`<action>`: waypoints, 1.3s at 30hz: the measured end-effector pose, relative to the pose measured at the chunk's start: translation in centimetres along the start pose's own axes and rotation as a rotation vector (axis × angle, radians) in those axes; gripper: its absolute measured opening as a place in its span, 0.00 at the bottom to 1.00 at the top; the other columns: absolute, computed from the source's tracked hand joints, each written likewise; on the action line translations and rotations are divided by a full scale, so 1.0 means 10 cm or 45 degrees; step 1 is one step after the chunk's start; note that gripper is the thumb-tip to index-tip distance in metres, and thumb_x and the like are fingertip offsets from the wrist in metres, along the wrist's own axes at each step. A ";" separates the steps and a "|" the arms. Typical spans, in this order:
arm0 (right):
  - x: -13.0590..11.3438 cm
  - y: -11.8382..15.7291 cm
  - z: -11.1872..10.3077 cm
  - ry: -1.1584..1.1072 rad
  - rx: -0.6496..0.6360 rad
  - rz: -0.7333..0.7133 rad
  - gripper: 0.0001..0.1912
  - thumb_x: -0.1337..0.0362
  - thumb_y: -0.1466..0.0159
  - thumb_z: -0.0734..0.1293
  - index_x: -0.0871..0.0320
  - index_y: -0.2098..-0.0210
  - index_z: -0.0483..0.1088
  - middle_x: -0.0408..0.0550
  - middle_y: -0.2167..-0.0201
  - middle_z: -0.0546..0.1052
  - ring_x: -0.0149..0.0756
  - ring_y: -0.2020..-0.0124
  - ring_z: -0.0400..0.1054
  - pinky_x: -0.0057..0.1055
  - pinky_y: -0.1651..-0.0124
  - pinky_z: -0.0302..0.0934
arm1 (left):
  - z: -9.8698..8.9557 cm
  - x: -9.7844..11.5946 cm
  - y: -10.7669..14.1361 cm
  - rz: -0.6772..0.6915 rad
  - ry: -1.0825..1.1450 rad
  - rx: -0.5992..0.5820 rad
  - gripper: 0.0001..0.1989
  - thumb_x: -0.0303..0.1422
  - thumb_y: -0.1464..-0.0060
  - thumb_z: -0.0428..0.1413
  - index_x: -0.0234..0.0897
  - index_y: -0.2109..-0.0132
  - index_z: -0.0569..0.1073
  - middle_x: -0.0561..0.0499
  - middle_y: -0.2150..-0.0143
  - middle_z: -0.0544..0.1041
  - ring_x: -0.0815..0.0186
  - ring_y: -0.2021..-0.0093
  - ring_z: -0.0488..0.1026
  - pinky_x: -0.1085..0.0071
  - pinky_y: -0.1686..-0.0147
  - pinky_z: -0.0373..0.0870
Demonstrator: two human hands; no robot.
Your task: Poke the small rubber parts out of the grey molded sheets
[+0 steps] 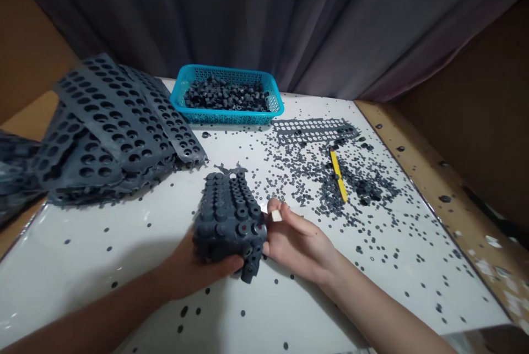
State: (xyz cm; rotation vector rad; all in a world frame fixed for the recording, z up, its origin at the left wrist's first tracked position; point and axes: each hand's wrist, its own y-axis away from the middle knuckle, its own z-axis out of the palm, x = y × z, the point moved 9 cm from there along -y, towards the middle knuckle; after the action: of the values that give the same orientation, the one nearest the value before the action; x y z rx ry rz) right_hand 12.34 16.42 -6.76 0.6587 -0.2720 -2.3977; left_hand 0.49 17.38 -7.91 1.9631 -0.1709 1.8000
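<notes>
Your left hand [194,268] cups a folded sheet of dark rubber grommets [228,216], your right hand [297,241] pinching its edge, above the white table [82,249]; punched grey sheets [111,117] lie left, a blue basket [227,70] beyond, a yellow pencil [338,175] right

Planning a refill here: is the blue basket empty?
Not empty, partly full: the blue plastic mesh basket holds a heap of dark rubber rings that covers its floor and lies below the rim.
</notes>
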 end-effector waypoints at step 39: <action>-0.87 0.22 0.00 0.168 -0.003 -0.638 0.11 0.50 0.44 0.71 0.47 0.69 0.68 0.37 0.59 0.76 0.33 0.58 0.71 0.35 0.57 0.66 | -0.05 -0.29 0.16 -0.253 0.043 0.013 0.24 0.45 0.63 0.67 0.38 0.61 0.71 0.51 0.70 0.76 0.60 0.70 0.72 0.71 0.73 0.68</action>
State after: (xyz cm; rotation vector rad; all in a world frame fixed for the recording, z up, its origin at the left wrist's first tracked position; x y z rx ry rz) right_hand 19.39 20.14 -2.59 0.9718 -0.0485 -2.8055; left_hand -1.01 15.52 -10.25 1.8824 0.0434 1.7067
